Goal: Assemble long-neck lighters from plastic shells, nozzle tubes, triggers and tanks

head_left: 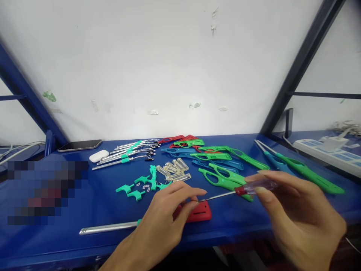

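My right hand (299, 210) grips a screwdriver (265, 185) by its clear purple and red handle, its shaft slanting down to the left. At the screwdriver's tip, the thumb and forefinger of my left hand (166, 214) are pinched together; whatever they hold is too small or hidden to make out. Under that hand lies a red lighter casing (201, 211) with slots, partly covered. A metal lighter tube (109, 228) with a green collar sticks out on the hand's left side. Just beyond lie green trigger pieces (136, 193) and clear fuel tanks (180, 176).
Several metal tubes with wires (124, 155) lie at the back left, near a white case (98, 156) and a phone (80, 145). Green, blue and red casing halves (214, 156) spread across the back. Whole lighters (310, 175) and a power strip (324, 150) are at right.
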Motion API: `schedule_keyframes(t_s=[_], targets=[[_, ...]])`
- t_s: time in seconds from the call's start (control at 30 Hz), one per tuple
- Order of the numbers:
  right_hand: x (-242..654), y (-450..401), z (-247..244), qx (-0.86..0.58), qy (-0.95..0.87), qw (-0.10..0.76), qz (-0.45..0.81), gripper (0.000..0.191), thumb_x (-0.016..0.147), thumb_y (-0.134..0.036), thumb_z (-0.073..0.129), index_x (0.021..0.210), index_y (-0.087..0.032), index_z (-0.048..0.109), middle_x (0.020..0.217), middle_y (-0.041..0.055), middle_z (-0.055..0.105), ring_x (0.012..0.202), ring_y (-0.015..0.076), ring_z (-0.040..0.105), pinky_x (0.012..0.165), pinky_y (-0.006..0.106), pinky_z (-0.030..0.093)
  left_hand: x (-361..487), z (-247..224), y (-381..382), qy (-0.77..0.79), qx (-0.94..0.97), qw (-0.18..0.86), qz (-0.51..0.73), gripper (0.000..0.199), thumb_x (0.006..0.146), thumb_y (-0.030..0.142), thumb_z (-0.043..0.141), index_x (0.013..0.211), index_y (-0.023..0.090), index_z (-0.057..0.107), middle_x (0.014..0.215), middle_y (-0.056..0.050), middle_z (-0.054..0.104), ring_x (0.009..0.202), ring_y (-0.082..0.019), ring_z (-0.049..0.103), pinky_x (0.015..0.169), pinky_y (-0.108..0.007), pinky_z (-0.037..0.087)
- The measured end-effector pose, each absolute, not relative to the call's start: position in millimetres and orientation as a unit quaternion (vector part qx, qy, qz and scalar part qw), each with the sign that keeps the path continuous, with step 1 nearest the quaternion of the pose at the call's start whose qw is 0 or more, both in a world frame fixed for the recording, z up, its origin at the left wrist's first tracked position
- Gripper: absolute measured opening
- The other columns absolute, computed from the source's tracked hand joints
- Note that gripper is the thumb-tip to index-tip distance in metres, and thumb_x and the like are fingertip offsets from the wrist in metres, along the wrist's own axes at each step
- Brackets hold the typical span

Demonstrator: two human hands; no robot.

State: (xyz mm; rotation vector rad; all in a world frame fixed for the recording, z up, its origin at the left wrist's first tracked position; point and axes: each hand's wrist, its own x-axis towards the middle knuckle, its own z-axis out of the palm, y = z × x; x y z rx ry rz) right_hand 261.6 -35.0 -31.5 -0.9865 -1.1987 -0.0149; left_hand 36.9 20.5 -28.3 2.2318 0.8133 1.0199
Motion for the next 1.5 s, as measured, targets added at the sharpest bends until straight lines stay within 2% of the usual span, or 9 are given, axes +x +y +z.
schedule_keyframes(t_s=[0.2, 0.33, 0.4, 0.6, 0.7, 0.93, 1.3, 1.4, 1.5], targets=[[252, -39, -5, -0.424, -0.583, 0.693, -0.009, 0.006, 0.096, -0.030, 0.075, 0.101, -0.027, 0.078, 0.086, 0.0029, 0.078, 0.072, 0.0202, 0.074, 0.065, 0.033, 0.065, 43, -34, 13, 0.292, 0.837, 0.297, 0.357, 0.041, 0.108, 0.015, 0.049, 0.139, 0.038, 0.064, 0.109, -0.001, 0.069, 0.096, -0.016, 0.067, 0.089, -0.028, 0.054], [251, -37, 0, -0.418, -0.624, 0.660, 0.006, 0.011, 0.099, -0.023, 0.071, 0.105, -0.029, 0.078, 0.092, 0.0021, 0.079, 0.075, 0.0192, 0.074, 0.068, 0.033, 0.064, 47, -35, 11, 0.296, 0.846, 0.294, 0.332, 0.046, 0.109, 0.017, 0.048, 0.146, 0.044, 0.056, 0.109, 0.000, 0.067, 0.097, -0.017, 0.065, 0.090, -0.029, 0.052], [252, -34, -2, -0.395, -0.645, 0.654, -0.004, 0.027, 0.098, -0.015, 0.071, 0.118, -0.033, 0.075, 0.103, -0.0005, 0.080, 0.083, 0.0185, 0.074, 0.076, 0.033, 0.063, 49, -35, 13, 0.308, 0.851, 0.282, 0.318, 0.048, 0.108, 0.018, 0.049, 0.148, 0.045, 0.054, 0.110, 0.000, 0.067, 0.098, -0.019, 0.064, 0.092, -0.032, 0.052], [252, -24, -9, -0.381, -0.690, 0.615, 0.023, 0.038, 0.099, -0.009, 0.068, 0.126, -0.036, 0.073, 0.116, -0.0033, 0.079, 0.103, 0.0176, 0.073, 0.091, 0.030, 0.060, 56, -36, 20, 0.307, 0.873, 0.235, 0.297, 0.050, 0.106, 0.013, 0.051, 0.148, 0.039, 0.055, 0.113, -0.002, 0.070, 0.105, -0.023, 0.063, 0.100, -0.038, 0.049], [252, -21, -8, -0.373, -0.709, 0.598, 0.023, 0.039, 0.100, -0.008, 0.066, 0.127, -0.035, 0.071, 0.116, -0.0035, 0.079, 0.105, 0.0167, 0.073, 0.091, 0.029, 0.060, 58, -37, 22, 0.303, 0.880, 0.218, 0.293, 0.047, 0.104, 0.010, 0.053, 0.144, 0.035, 0.057, 0.108, -0.001, 0.071, 0.101, -0.022, 0.063, 0.090, -0.034, 0.051], [250, -16, -5, -0.366, -0.737, 0.567, 0.034, 0.034, 0.102, -0.009, 0.063, 0.127, -0.030, 0.071, 0.108, -0.0021, 0.077, 0.095, 0.0134, 0.073, 0.084, 0.025, 0.058, 60, -39, 24, 0.300, 0.890, 0.192, 0.285, 0.018, 0.105, 0.010, 0.052, 0.099, 0.024, 0.062, 0.102, -0.002, 0.070, 0.096, -0.022, 0.065, 0.090, -0.035, 0.052], [246, -5, -6, -0.363, -0.729, 0.575, 0.077, 0.022, 0.099, -0.020, 0.073, 0.118, -0.029, 0.073, 0.099, -0.0015, 0.069, 0.088, 0.0136, 0.066, 0.081, 0.027, 0.055, 46, -44, 11, 0.327, 0.906, 0.162, 0.214, 0.024, 0.108, 0.023, 0.054, 0.128, 0.022, 0.067, 0.120, -0.009, 0.068, 0.111, -0.030, 0.063, 0.106, -0.053, 0.051], [243, -2, -11, -0.344, -0.736, 0.571, 0.118, 0.027, 0.105, -0.021, 0.062, 0.129, -0.031, 0.072, 0.112, -0.0001, 0.075, 0.100, 0.0158, 0.071, 0.087, 0.029, 0.057, 47, -45, 12, 0.333, 0.901, 0.171, 0.218, 0.023, 0.108, 0.023, 0.055, 0.125, 0.023, 0.069, 0.117, -0.007, 0.069, 0.108, -0.029, 0.064, 0.103, -0.052, 0.053], [241, -1, -18, -0.315, -0.708, 0.609, 0.170, 0.034, 0.105, -0.015, 0.062, 0.129, -0.037, 0.072, 0.113, -0.0034, 0.078, 0.096, 0.0151, 0.073, 0.086, 0.030, 0.059, 48, -44, 12, 0.330, 0.899, 0.171, 0.230, 0.020, 0.107, 0.023, 0.056, 0.121, 0.024, 0.070, 0.114, -0.006, 0.069, 0.105, -0.028, 0.064, 0.097, -0.049, 0.056]])
